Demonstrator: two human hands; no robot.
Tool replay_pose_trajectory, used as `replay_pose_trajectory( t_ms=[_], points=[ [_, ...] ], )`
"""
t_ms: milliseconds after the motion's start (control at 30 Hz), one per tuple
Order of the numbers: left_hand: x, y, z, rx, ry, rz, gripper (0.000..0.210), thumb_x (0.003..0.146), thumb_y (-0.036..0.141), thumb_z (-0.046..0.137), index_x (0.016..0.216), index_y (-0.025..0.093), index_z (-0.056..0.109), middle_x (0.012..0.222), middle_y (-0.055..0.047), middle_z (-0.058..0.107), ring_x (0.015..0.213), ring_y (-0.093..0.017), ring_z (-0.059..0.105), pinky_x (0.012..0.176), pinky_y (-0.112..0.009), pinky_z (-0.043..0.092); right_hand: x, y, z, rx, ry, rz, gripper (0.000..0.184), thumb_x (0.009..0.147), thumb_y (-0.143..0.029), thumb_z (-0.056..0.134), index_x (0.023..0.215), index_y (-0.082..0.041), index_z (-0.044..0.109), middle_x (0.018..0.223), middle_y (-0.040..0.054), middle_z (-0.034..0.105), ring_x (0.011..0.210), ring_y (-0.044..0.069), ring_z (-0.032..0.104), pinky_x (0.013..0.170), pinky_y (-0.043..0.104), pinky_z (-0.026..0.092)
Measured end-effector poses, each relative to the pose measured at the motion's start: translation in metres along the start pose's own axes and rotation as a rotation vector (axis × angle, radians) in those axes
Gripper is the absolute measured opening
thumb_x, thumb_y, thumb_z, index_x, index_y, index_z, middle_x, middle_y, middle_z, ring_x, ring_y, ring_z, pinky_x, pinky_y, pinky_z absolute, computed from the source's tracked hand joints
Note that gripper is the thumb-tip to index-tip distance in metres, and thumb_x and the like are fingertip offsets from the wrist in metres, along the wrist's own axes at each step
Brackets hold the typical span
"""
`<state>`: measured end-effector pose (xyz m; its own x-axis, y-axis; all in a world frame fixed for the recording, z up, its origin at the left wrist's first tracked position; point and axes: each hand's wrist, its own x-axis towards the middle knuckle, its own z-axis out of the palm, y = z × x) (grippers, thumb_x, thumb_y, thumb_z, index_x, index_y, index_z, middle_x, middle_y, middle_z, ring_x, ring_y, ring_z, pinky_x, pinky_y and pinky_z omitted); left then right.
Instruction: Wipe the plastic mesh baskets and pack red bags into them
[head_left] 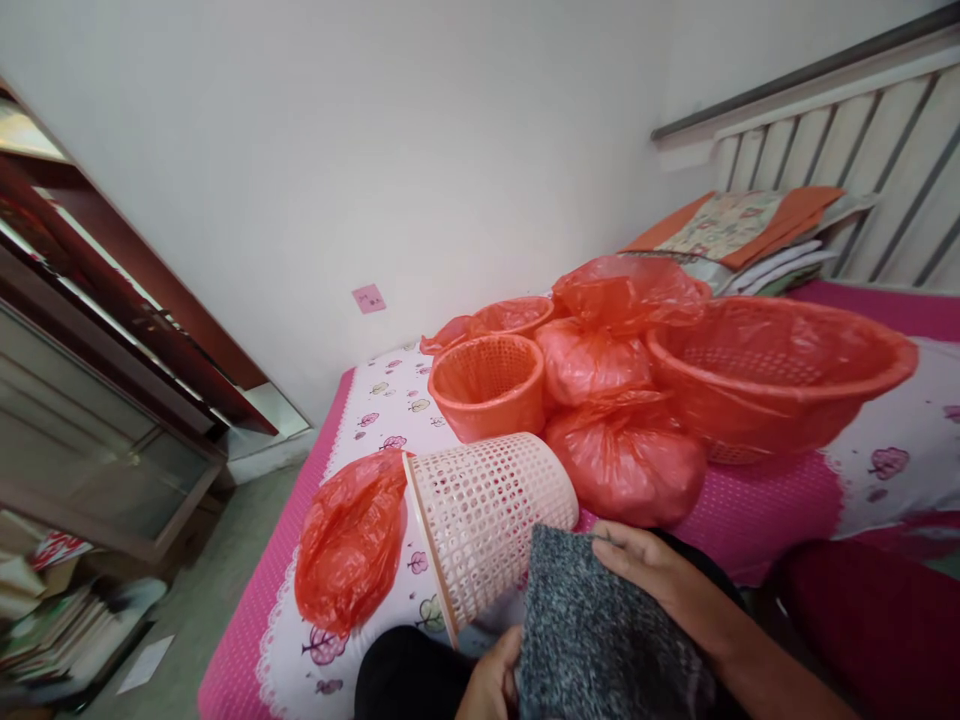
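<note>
A speckled dark-grey cloth (577, 620) with a thick, fuzzy surface lies over my lap at the bottom of the view. My right hand (645, 560) is closed on its upper edge. Lower down, my left hand (495, 670) grips the cloth's left edge, with part of the fingers hidden. Just beyond the cloth, a pale pink perforated basket (495, 500) rests on its side, its wide rim facing left. Left of that rim is a crumpled red plastic bag (352, 540).
Behind stand an orange basket (487, 385), knotted red plastic bags (630, 460) and a wide red basket (780, 370) lined with plastic. Folded bedding (739, 230) lies by the headboard (847, 150). The bed's pink edge (262, 590) drops to the floor at left.
</note>
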<state>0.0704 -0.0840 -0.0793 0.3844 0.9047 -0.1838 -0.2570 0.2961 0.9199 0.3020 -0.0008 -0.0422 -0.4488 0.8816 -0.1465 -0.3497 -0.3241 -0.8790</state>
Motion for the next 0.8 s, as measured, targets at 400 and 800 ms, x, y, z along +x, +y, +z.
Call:
replay_pose_trajectory(
  t_ms=[400, 800],
  points=[
    [0.011, 0.004, 0.016, -0.155, 0.337, 0.058, 0.075, 0.072, 0.066, 0.084, 0.128, 0.016, 0.073, 0.133, -0.020, 0.071, 0.129, -0.039, 0.064, 0.111, -0.049, 0.049, -0.023, -0.005, 0.049, -0.833, -0.189, -0.501, 0.019, 0.096, -0.035, 0.065, 0.109, -0.030, 0.078, 0.107, 0.0047, 0.079, 0.096, 0.023, 0.073, 0.086, 0.030, 0.055],
    [-0.001, 0.013, 0.030, -0.415, 0.575, -0.074, 0.063, 0.077, 0.047, 0.086, 0.133, 0.022, 0.072, 0.118, -0.012, 0.079, 0.133, -0.037, 0.063, 0.119, -0.049, 0.044, -0.010, 0.006, -0.012, -0.264, 0.267, -0.082, 0.068, 0.081, -0.081, 0.063, 0.112, -0.022, 0.079, 0.111, 0.0128, 0.079, 0.115, 0.036, 0.070, 0.101, 0.050, 0.054]
  ],
)
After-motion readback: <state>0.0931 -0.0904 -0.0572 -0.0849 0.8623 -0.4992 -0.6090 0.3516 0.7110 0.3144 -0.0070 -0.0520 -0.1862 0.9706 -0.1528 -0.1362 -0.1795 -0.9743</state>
